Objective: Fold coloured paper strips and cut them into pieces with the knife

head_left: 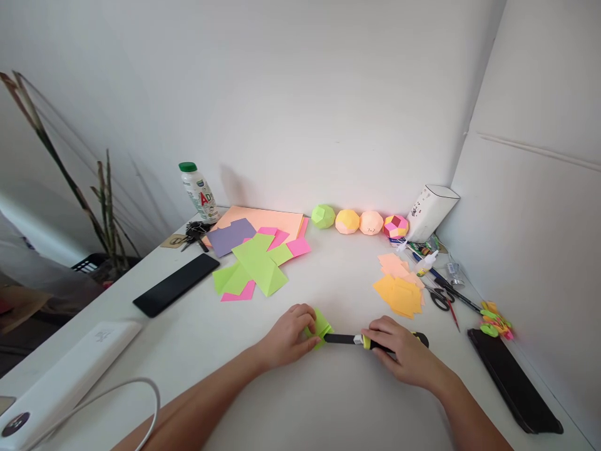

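My left hand [292,333] is closed on a small folded piece of green paper [322,326] low over the white table. My right hand [397,351] grips the black and yellow handle of a utility knife [345,339]. Its long dark blade points left, and the tip meets the folded edge of the green paper. The left fingers partly cover the paper, so whether the blade is inside the fold I cannot tell.
Green, pink and purple sheets [260,260] lie at the back left beside a black phone-like slab [177,285]. Several paper balls [347,222] line the wall. Orange paper pieces [401,294], scissors [440,299] and a black case [514,379] are at right. A white bar-shaped device [70,382] lies left.
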The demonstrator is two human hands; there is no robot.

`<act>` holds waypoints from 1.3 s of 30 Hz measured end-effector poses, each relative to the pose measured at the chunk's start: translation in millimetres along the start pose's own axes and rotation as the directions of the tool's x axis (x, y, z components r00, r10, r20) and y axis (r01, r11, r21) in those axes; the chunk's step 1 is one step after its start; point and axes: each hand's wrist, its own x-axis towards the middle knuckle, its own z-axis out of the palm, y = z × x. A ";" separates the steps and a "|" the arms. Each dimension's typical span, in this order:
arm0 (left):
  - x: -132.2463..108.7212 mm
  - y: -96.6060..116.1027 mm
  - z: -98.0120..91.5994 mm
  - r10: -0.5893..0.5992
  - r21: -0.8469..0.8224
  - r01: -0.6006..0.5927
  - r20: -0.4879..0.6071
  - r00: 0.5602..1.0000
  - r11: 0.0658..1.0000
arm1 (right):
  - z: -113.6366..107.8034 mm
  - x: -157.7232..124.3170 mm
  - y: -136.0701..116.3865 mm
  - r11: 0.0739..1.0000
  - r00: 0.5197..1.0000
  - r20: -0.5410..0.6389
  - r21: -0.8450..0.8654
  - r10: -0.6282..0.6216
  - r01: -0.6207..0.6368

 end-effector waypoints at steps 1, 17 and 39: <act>-0.2 -1.1 0.9 0.000 0.004 0.000 -0.012 1.000 1.000 | -0.6 0.0 -0.4 1.000 1.000 0.000 -0.002 -0.002 0.002; -2.5 -2.6 5.7 0.180 0.196 -0.179 0.013 0.984 0.964 | 2.6 -0.5 3.3 0.999 0.999 -0.006 0.003 -0.041 0.041; -6.9 17.4 1.8 0.070 0.486 -0.132 0.144 0.987 0.864 | -2.4 -8.8 20.2 0.999 0.995 -0.101 -0.036 0.021 -0.024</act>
